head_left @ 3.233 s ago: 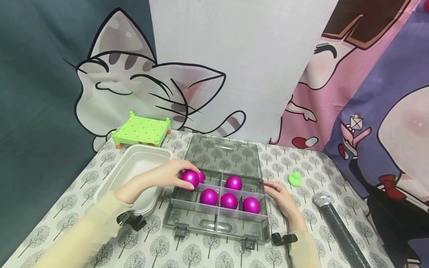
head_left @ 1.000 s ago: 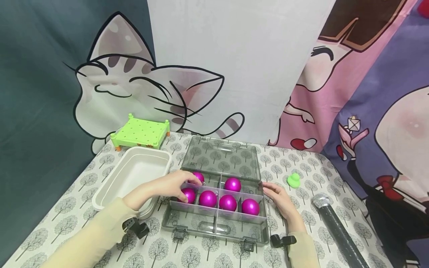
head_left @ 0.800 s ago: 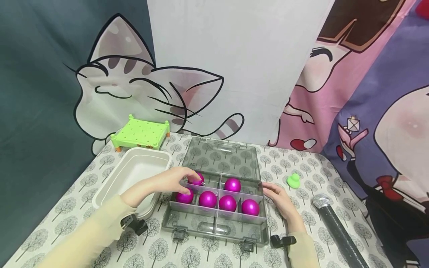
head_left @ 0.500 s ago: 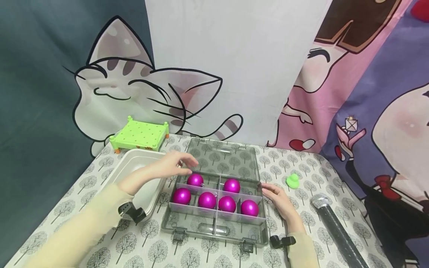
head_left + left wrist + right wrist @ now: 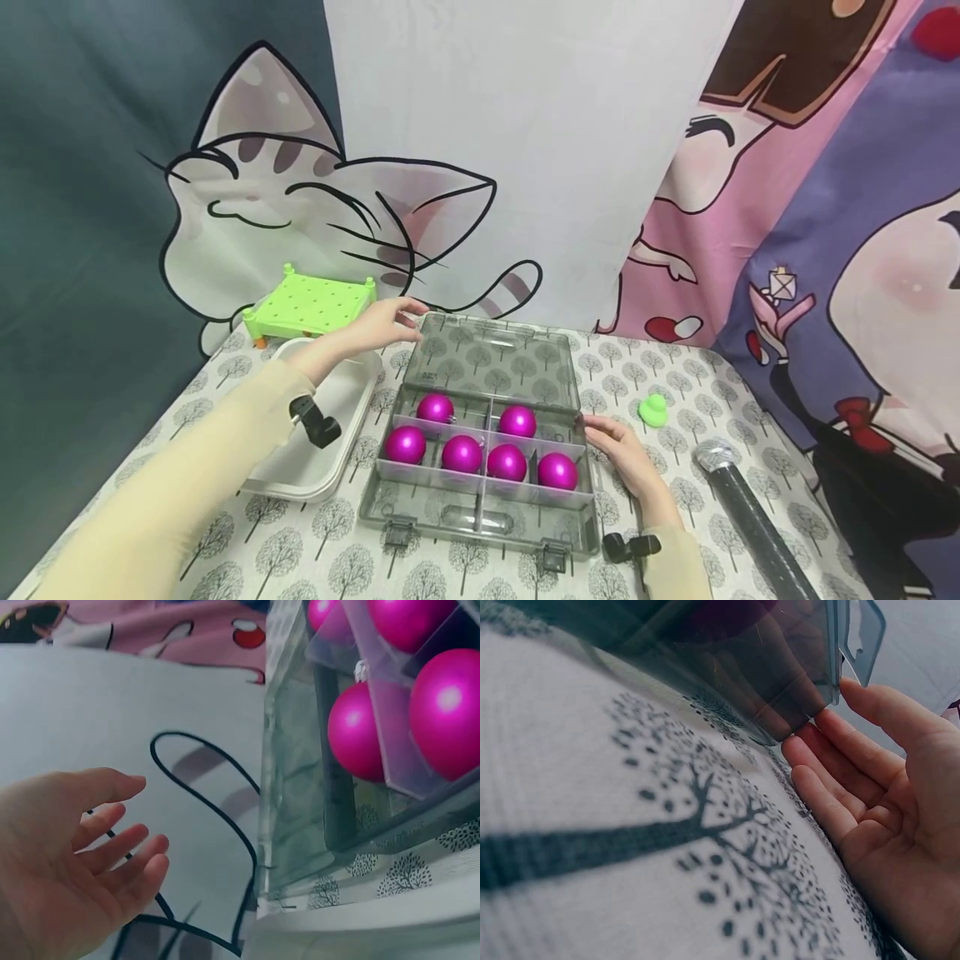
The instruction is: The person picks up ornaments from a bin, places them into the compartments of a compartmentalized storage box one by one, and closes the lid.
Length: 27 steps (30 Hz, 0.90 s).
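Note:
A translucent grey divided case [image 5: 480, 521] lies on the table with its lid [image 5: 495, 358] folded back flat. Shiny magenta Christmas baubles sit in it: one bauble [image 5: 435, 408] back left, another bauble [image 5: 517, 422] back right, and several along the middle row, including the leftmost bauble [image 5: 406, 445]. My left hand [image 5: 382, 323] hovers by the lid's far left corner. In the left wrist view this hand [image 5: 82, 855] holds nothing, its fingers loosely bent and apart from the lid. My right hand [image 5: 626, 458] rests its fingertips on the case's right side; the right wrist view shows extended fingers [image 5: 855, 761] touching the wall.
A white tub [image 5: 352, 454] stands left of the case, partly under my left forearm. Behind it is a green perforated stand [image 5: 311, 304] with short legs. To the right lie a small green rubber duck-like toy [image 5: 654, 410] and a black microphone [image 5: 757, 517]. A printed curtain [image 5: 540, 167] hangs behind.
My left hand lowered a bauble into the middle row's leftmost compartment and let it go. It then rose away toward the lid's far left corner. My right hand stayed at the case's side.

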Each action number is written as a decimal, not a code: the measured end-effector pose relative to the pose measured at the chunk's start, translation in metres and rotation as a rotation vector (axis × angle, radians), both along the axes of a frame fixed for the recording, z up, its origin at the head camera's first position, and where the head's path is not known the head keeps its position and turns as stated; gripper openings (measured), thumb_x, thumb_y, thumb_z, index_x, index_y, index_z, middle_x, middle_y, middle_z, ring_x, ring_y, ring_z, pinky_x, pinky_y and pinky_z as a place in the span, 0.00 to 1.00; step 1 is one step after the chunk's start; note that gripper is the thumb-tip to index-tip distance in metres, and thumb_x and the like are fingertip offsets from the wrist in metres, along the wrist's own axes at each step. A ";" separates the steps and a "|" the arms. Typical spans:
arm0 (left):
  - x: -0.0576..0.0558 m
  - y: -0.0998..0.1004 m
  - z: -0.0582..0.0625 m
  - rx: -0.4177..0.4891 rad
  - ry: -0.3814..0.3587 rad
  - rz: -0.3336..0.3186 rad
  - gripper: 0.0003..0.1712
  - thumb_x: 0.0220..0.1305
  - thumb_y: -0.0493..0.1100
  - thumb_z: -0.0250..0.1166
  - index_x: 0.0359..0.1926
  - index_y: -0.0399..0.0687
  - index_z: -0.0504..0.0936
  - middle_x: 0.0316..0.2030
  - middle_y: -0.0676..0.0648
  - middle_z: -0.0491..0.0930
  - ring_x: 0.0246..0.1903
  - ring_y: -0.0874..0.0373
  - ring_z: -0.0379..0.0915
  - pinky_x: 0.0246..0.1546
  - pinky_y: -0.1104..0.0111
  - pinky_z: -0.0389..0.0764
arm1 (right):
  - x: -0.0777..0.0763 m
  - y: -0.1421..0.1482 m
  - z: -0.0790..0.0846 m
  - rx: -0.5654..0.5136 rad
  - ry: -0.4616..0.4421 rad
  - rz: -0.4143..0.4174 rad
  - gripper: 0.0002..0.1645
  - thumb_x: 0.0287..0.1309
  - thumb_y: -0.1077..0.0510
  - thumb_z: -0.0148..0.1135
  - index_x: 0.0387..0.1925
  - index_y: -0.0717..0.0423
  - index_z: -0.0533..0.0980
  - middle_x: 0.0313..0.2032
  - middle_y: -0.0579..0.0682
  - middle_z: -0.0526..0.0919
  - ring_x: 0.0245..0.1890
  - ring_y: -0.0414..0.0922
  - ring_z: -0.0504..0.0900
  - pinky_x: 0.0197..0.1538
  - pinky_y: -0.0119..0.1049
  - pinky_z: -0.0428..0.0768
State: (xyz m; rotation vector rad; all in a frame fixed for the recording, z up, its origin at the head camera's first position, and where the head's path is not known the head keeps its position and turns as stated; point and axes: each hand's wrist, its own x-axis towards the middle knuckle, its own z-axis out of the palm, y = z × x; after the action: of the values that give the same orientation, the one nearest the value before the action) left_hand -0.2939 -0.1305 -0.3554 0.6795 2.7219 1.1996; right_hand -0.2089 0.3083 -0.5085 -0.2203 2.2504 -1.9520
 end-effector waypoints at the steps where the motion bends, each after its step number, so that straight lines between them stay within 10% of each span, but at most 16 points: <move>1: -0.004 -0.001 -0.002 0.001 -0.027 0.011 0.29 0.60 0.36 0.65 0.62 0.31 0.70 0.61 0.31 0.73 0.55 0.39 0.76 0.53 0.53 0.81 | 0.000 0.000 0.000 0.001 -0.002 -0.003 0.25 0.67 0.63 0.55 0.59 0.78 0.67 0.44 0.34 0.85 0.46 0.32 0.82 0.54 0.23 0.77; 15: -0.050 0.002 -0.031 0.030 -0.350 0.094 0.37 0.67 0.39 0.58 0.71 0.29 0.55 0.69 0.26 0.56 0.67 0.33 0.60 0.66 0.49 0.69 | 0.000 0.001 -0.004 0.017 0.007 -0.029 0.24 0.66 0.62 0.56 0.58 0.75 0.69 0.43 0.35 0.85 0.46 0.32 0.82 0.54 0.23 0.77; 27: -0.049 0.010 -0.055 -0.022 -0.543 0.057 0.42 0.71 0.44 0.55 0.72 0.23 0.46 0.72 0.26 0.49 0.68 0.31 0.57 0.71 0.49 0.59 | 0.000 0.001 -0.003 0.020 0.000 -0.023 0.25 0.66 0.62 0.56 0.59 0.75 0.68 0.44 0.35 0.85 0.47 0.33 0.82 0.55 0.23 0.76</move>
State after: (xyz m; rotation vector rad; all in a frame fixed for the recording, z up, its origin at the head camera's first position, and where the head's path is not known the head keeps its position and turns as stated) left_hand -0.3429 -0.1203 -0.4105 0.2238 2.3040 1.1551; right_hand -0.2089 0.3090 -0.5116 -0.1930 2.2812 -1.9393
